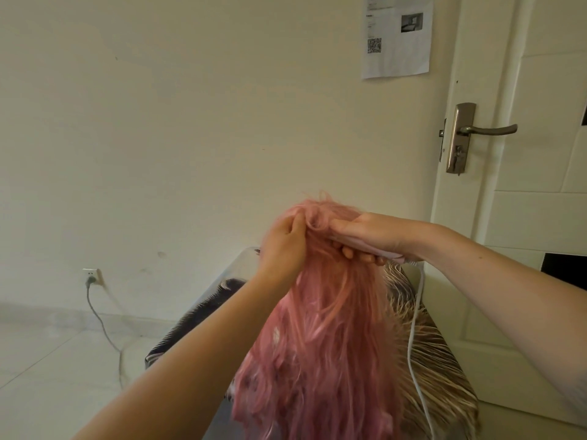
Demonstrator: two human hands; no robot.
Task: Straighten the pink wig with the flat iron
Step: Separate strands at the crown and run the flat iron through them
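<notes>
Pink wig: fine synthetic-looking fibre with a soft sheen, frizzy and tangled at the crown, smoother in the long strands below.
Flat iron: smooth pale pink plastic, slightly glossy.
Cord: white, smooth rubbery sheath, at 4 o'clock from the wig's crown.
Striped cover: soft cloth, matt, printed in brown and cream streaks.
Door handle: brushed metal, dull gloss, at 2 o'clock.
Door: cream painted panels, smooth satin finish.
Notice: thin white paper, matt, creased.
Wall: cream paint, matt, scuffed.
Floor: pale tiles, glossy.
</notes>
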